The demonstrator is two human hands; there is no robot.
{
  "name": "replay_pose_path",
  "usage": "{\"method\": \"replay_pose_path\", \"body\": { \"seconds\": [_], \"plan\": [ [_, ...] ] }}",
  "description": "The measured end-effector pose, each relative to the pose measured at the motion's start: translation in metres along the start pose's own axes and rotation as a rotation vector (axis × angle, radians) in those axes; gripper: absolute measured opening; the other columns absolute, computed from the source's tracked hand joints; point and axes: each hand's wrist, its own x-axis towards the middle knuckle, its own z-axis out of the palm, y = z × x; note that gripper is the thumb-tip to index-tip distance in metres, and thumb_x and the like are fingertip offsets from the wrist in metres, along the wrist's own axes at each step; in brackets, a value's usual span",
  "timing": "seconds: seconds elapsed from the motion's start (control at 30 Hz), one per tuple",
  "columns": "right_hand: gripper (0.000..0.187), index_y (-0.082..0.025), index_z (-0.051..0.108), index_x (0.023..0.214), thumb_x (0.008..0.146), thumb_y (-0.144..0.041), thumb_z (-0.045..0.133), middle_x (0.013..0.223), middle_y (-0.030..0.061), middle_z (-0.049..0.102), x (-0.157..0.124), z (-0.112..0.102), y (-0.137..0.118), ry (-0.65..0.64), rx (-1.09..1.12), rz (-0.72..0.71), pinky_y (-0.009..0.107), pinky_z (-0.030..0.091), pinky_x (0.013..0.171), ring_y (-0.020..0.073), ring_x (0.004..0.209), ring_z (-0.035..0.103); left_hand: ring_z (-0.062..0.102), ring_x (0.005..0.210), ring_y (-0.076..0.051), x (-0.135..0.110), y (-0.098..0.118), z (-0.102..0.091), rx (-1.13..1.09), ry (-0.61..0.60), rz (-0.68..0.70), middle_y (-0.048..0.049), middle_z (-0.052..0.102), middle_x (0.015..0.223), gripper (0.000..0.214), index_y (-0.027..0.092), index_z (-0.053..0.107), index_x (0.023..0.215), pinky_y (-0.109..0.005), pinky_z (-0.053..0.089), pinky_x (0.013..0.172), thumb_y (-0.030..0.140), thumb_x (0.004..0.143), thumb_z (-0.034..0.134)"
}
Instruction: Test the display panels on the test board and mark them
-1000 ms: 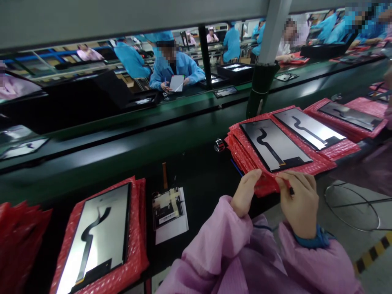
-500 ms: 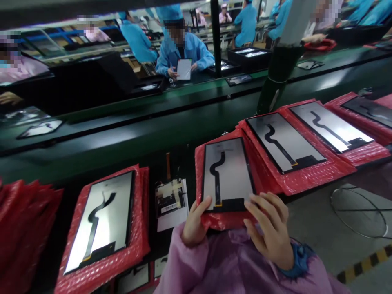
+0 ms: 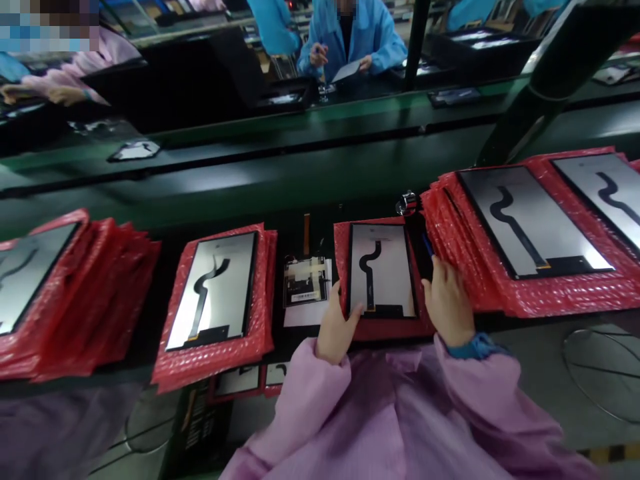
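Note:
A tablet-size LCD screen (image 3: 387,273) lies back side up on a red bubble-wrap bag (image 3: 383,328) in front of me, a black curved ribbon cable on its back. My left hand (image 3: 337,328) grips its lower left side, thumb on the screen's corner and fingers along the bag's left edge. To the right of the screen, my right hand (image 3: 447,300) lies palm down with fingers stretched out and thumb apart. Its fingertips touch the end of a blue pen (image 3: 428,245) beside a stack of red bags.
Right stands a screen (image 3: 533,223) on stacked red bags; left, another screen (image 3: 213,290) on bags. Between lie a circuit assembly (image 3: 305,279) and white paper (image 3: 305,317). A shiny metal roll (image 3: 407,203) sits behind. Across the green bench (image 3: 225,200), a co-worker in blue (image 3: 373,40) holds a panel.
The screen and bag, held up by both hands before, now lie lower on the bench. My right hand has left the screen and reached right to the pen. The camera view has shifted.

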Motion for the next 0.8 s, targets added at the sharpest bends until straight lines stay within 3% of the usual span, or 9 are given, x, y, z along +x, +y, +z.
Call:
{"method": "replay_pose_path", "body": {
  "seconds": [0.13, 0.27, 0.33, 0.47, 0.53, 0.63, 0.7, 0.8],
  "plan": [
    [0.042, 0.004, 0.059, 0.12, 0.089, -0.002, 0.031, 0.104, 0.0301, 0.064, 0.034, 0.006, -0.005, -0.152, -0.192, 0.14, 0.044, 0.051, 0.079, 0.0338, 0.097, 0.064, 0.067, 0.099, -0.028, -0.019, -0.002, -0.011, 0.522, 0.072, 0.181, -0.01, 0.069, 0.108, 0.035, 0.021, 0.063, 0.122, -0.038, 0.055, 0.082, 0.035, 0.09, 0.064],
    [0.016, -0.005, 0.064, 0.091, 0.081, -0.008, 0.051, 0.091, 0.0229, 0.067, 0.039, -0.006, -0.003, -0.21, -0.161, 0.15, 0.036, 0.05, 0.068, 0.0286, 0.082, 0.066, 0.067, 0.088, -0.023, -0.033, 0.007, -0.019, 0.499, 0.049, 0.291, -0.0077, 0.068, 0.096, 0.027, 0.02, 0.065, 0.116, -0.034, 0.055, 0.079, 0.036, 0.097, 0.054],
    [0.008, -0.012, 0.062, 0.088, 0.081, -0.015, 0.057, 0.084, 0.0135, 0.068, 0.027, -0.024, -0.005, -0.229, 0.014, 0.155, 0.031, 0.049, 0.063, 0.0225, 0.073, 0.066, 0.067, 0.085, -0.021, -0.039, 0.014, -0.019, 0.35, -0.027, 0.326, -0.0074, 0.068, 0.095, 0.03, 0.02, 0.064, 0.119, -0.033, 0.055, 0.079, 0.038, 0.099, 0.05],
    [0.019, -0.019, 0.056, 0.086, 0.091, -0.037, 0.057, 0.062, -0.0026, 0.059, -0.01, -0.062, -0.026, -0.421, 0.821, 0.125, 0.021, 0.043, 0.047, 0.011, 0.049, 0.055, 0.067, 0.103, -0.024, -0.049, 0.026, -0.006, 0.082, -0.282, 0.423, -0.0132, 0.068, 0.116, 0.049, 0.019, 0.055, 0.132, -0.035, 0.053, 0.09, 0.051, 0.095, 0.054],
    [0.023, -0.019, 0.057, 0.081, 0.093, -0.039, 0.056, 0.063, -0.0031, 0.057, -0.028, -0.069, -0.041, -0.398, 0.966, 0.071, 0.019, 0.041, 0.045, 0.0085, 0.049, 0.054, 0.067, 0.097, -0.025, -0.053, 0.028, 0.005, 0.05, -0.368, 0.454, -0.014, 0.07, 0.109, 0.048, 0.018, 0.06, 0.123, -0.035, 0.053, 0.085, 0.056, 0.096, 0.047],
    [0.026, -0.018, 0.059, 0.075, 0.095, -0.033, 0.054, 0.064, -0.0021, 0.058, -0.049, -0.064, -0.059, -0.355, 0.998, 0.019, 0.017, 0.041, 0.048, 0.0075, 0.053, 0.055, 0.059, 0.064, -0.019, -0.059, 0.029, 0.015, 0.087, -0.421, 0.441, -0.0076, 0.064, 0.074, 0.053, 0.02, 0.061, 0.092, -0.029, 0.043, 0.061, 0.057, 0.101, 0.024],
    [0.027, -0.018, 0.059, 0.074, 0.097, -0.03, 0.052, 0.063, -0.0021, 0.058, -0.058, -0.059, -0.064, -0.316, 1.017, 0.009, 0.018, 0.043, 0.05, 0.008, 0.055, 0.056, 0.049, 0.055, -0.017, -0.061, 0.033, 0.01, 0.118, -0.504, 0.423, -0.0041, 0.058, 0.066, 0.057, 0.021, 0.056, 0.082, -0.028, 0.034, 0.055, 0.058, 0.102, 0.017],
    [0.027, -0.021, 0.053, 0.076, 0.099, -0.031, 0.046, 0.061, -0.0021, 0.051, -0.061, -0.064, -0.06, -0.055, 0.939, 0.017, 0.022, 0.043, 0.049, 0.0101, 0.053, 0.053, 0.043, 0.052, -0.015, -0.061, 0.039, -0.015, 0.117, -0.689, 0.37, -0.0015, 0.055, 0.063, 0.059, 0.022, 0.052, 0.077, -0.029, 0.028, 0.053, 0.062, 0.1, 0.015]
  ]
}}
